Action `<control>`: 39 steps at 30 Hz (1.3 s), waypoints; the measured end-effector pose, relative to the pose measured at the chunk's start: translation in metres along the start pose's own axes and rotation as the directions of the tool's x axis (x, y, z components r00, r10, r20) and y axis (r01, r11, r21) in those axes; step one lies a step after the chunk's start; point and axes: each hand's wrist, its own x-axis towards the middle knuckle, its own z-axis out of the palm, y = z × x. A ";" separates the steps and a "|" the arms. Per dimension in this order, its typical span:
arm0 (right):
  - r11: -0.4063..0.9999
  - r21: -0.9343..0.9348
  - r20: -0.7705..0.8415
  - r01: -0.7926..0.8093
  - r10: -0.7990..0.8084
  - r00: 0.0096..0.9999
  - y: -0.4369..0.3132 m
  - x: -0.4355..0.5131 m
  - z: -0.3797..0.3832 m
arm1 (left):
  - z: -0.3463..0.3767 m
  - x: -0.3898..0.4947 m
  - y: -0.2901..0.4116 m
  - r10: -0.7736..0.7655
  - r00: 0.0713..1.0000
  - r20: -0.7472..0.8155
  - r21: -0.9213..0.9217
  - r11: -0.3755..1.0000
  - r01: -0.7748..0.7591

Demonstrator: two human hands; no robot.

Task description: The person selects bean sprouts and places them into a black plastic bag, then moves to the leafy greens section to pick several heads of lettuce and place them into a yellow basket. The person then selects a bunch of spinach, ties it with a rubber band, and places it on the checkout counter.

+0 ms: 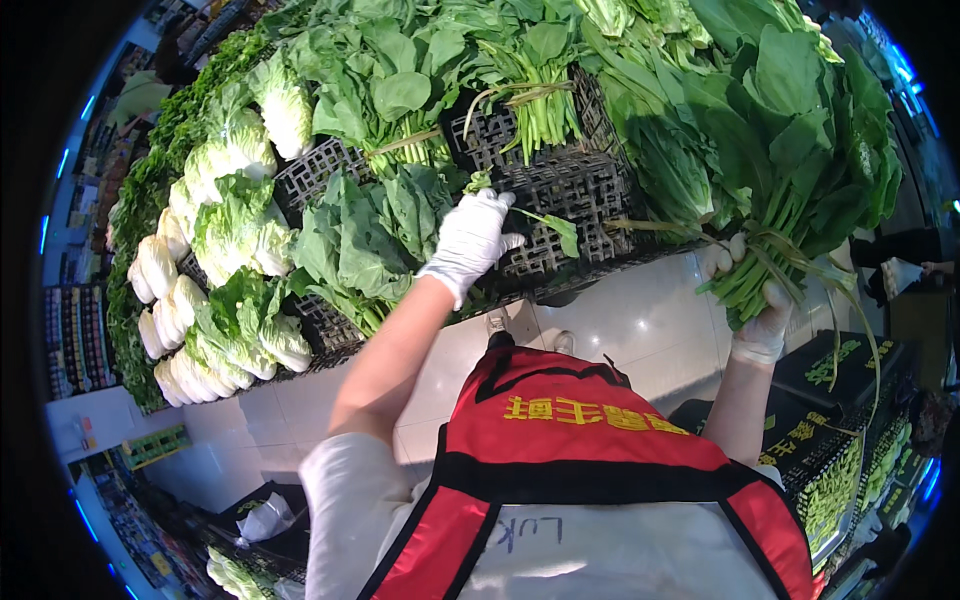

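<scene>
My right hand (757, 296), in a white glove, grips a large bunch of leafy greens (780, 195) by its stems, which are tied with a dried straw-like band. My left hand (476, 236), gloved too, is over the black plastic crate (577, 187) near its front edge. A small leafy sprig (555, 229) shows beside its fingers; whether the fingers hold it cannot be told. Left of that hand lie leafy greens (352, 240). Behind it are tied bunches of greens (544, 112).
Napa cabbages (240, 217) stand in rows on the left of the display. Romaine-like lettuce (667, 150) lies at right. Black boxes bearing writing (832, 375) and green vegetables under them are at lower right. A plastic bag (266, 517) rests on a black box at lower left.
</scene>
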 end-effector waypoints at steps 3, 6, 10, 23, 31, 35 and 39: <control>0.998 -0.049 0.033 -0.037 0.038 0.999 -0.006 -0.005 -0.001 | 0.035 -0.008 -0.010 -0.209 0.978 0.000 0.055 0.976 0.209; 0.992 -0.115 0.010 -0.046 0.048 0.999 -0.014 -0.013 -0.003 | 0.033 -0.017 -0.014 -0.414 0.896 -0.161 -0.454 0.837 0.305; 0.987 -0.147 0.008 -0.058 0.060 0.998 -0.017 -0.017 -0.007 | -0.009 -0.012 -0.017 -0.533 0.735 -0.418 -0.758 0.651 0.041; 0.932 -0.231 0.211 -0.278 0.327 0.921 0.026 0.015 -0.008 | 0.083 -0.055 -0.006 -0.632 0.772 0.066 -0.355 0.708 0.610; 0.891 -0.169 0.176 -0.421 0.448 0.877 0.066 0.021 -0.014 | 0.043 -0.113 0.016 -0.612 0.791 -0.005 -0.568 0.652 0.501; 0.885 -0.026 0.162 -0.464 0.462 0.872 0.088 0.024 -0.007 | 0.048 -0.110 0.013 -0.566 0.799 0.202 -0.484 0.651 0.584; 0.877 0.001 0.121 -0.481 0.477 0.870 0.100 0.023 0.004 | 0.063 -0.087 0.001 -0.361 0.919 0.161 -0.256 0.884 0.392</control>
